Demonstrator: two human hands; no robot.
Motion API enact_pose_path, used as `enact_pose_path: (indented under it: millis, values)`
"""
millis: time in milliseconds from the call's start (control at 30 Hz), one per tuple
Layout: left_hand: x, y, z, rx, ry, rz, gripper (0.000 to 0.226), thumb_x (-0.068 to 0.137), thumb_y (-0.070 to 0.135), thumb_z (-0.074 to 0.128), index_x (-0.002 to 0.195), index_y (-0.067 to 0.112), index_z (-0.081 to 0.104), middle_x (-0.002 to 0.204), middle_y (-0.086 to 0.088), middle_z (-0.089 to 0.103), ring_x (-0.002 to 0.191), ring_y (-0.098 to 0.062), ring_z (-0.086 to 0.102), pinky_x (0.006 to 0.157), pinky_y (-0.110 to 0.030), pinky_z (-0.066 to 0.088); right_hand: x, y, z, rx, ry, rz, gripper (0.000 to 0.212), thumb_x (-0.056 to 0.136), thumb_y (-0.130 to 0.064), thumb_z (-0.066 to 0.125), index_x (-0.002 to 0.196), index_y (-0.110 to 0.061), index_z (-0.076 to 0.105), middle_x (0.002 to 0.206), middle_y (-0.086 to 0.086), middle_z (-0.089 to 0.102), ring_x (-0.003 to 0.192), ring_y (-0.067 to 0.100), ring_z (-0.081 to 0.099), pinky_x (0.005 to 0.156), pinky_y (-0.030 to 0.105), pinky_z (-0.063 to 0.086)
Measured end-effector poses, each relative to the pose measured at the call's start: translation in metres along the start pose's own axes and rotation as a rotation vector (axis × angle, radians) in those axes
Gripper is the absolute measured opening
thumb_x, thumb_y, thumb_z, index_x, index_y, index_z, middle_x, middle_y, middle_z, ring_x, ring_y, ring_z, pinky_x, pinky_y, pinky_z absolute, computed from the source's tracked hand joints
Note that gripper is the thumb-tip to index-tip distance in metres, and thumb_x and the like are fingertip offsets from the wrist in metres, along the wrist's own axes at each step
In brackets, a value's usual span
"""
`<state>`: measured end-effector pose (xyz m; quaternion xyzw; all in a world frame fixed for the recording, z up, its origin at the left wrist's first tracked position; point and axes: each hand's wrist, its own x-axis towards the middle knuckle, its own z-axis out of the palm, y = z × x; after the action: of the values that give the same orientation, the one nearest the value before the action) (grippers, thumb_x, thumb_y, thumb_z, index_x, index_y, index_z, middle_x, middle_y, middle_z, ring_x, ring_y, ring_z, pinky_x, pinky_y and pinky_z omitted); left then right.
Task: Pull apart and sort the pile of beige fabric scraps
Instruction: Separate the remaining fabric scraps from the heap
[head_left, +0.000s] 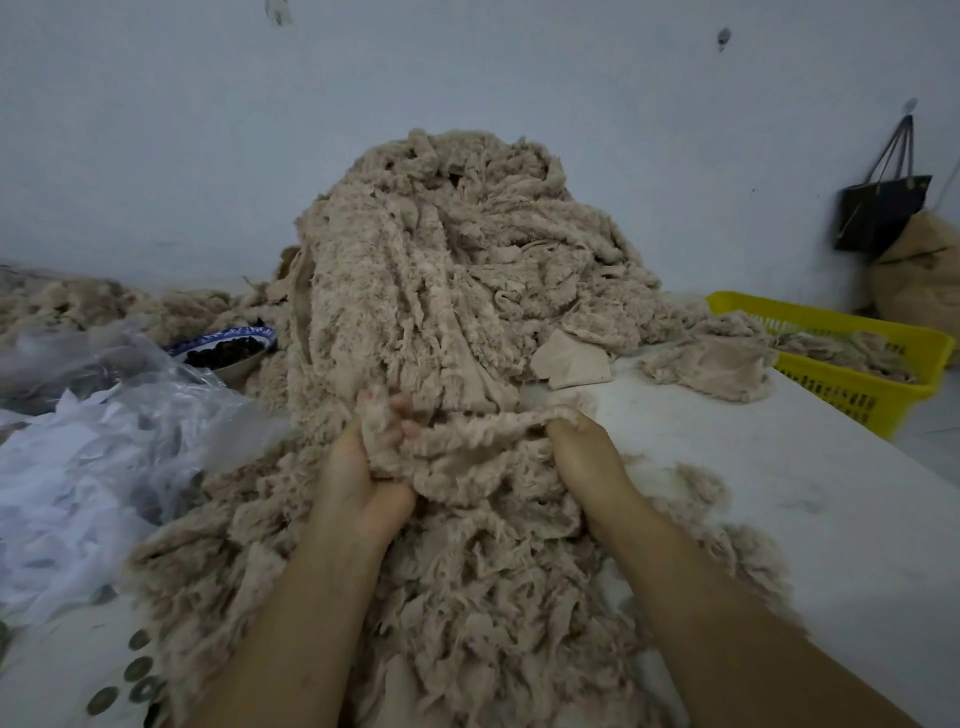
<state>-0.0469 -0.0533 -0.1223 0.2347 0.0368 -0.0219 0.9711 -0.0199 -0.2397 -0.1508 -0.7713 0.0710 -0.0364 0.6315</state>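
The fuzzy beige fabric strip (483, 436) you were pulling lay stretched between your two hands, low on the front slope of the pile. Its long axis ran left to right, and it sagged slightly in the middle. Your left hand (363, 467) was turned palm up, its fingers (401, 403) curled round a bunched end of the strip, with the fingertips poking out above the wad. Your right hand (582, 447) was knuckles up and gripped the other end. Its fingers were tucked under into the fabric, so only the back of that hand showed.

Behind the strip, the tall heap of beige fabric scraps (441, 249) rose against the pale wall (156, 156). It was shaggy and frayed, with long ragged bands trailing down toward you and spreading round both forearms. A flat, smooth beige piece (571, 364) lay just right of the heap's foot. All of it rested on the white table (779, 467), which was dusted with lint.

At the table's far right stood a yellow slotted plastic basket (878, 395) holding more beige scraps. On the left, a blue-rimmed bowl (228, 348) of dark pieces sat against the heap, beside crumpled clear plastic film (104, 374) and torn white scraps (62, 493). A black bag (883, 213) hung on the wall at right, above a brown sack (924, 275).
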Motion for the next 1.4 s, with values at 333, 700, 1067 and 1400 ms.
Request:
enact_pose_path:
  millis: [333, 700, 1067, 1400]
  values:
    - [0.0, -0.034, -0.012, 1.662, -0.239, 0.266, 0.003, 0.087, 0.041, 0.07, 0.085, 0.043, 0.068, 0.079, 0.024, 0.07, 0.066, 0.003, 0.063, 0.054, -0.007, 0.043, 0.004, 0.001, -0.003, 0.05, 0.07, -0.033, 0.027, 0.094, -0.01, 0.039, 0.083, -0.009, 0.064, 0.078, 0.002, 0.063, 0.071, 0.018, 0.054, 0.062, 0.031, 0.04]
    - [0.0, 0.005, -0.003, 0.127, -0.036, 0.108, 0.028, 0.093, 0.021, 0.056, 0.087, 0.013, 0.082, 0.094, -0.005, 0.078, 0.078, -0.015, 0.076, 0.057, -0.024, 0.058, 0.013, 0.005, -0.006, -0.238, -0.034, -0.056, 0.022, 0.099, -0.031, 0.041, 0.105, -0.023, 0.06, 0.119, 0.003, 0.064, 0.111, 0.024, 0.058, 0.091, 0.035, 0.045]
    - [0.003, -0.021, -0.002, 0.575, 0.133, 0.211, 0.03, 0.093, 0.028, 0.066, 0.119, 0.013, 0.069, 0.106, -0.007, 0.077, 0.097, -0.022, 0.074, 0.076, -0.034, 0.059, -0.025, -0.015, 0.011, -0.259, 0.021, -0.629, 0.051, 0.083, -0.072, 0.025, 0.099, -0.036, 0.058, 0.105, -0.014, 0.048, 0.087, -0.003, 0.052, 0.072, 0.019, 0.041]
    - [-0.001, -0.028, 0.003, 0.576, 0.126, 0.172, 0.024, 0.1, 0.018, 0.055, 0.119, 0.009, 0.067, 0.106, -0.009, 0.077, 0.098, -0.023, 0.074, 0.085, -0.039, 0.058, -0.008, -0.005, 0.008, 0.014, -0.047, -0.244, 0.024, 0.102, -0.039, 0.045, 0.083, -0.03, 0.055, 0.058, -0.012, 0.045, 0.046, 0.004, 0.034, 0.046, 0.018, 0.033]
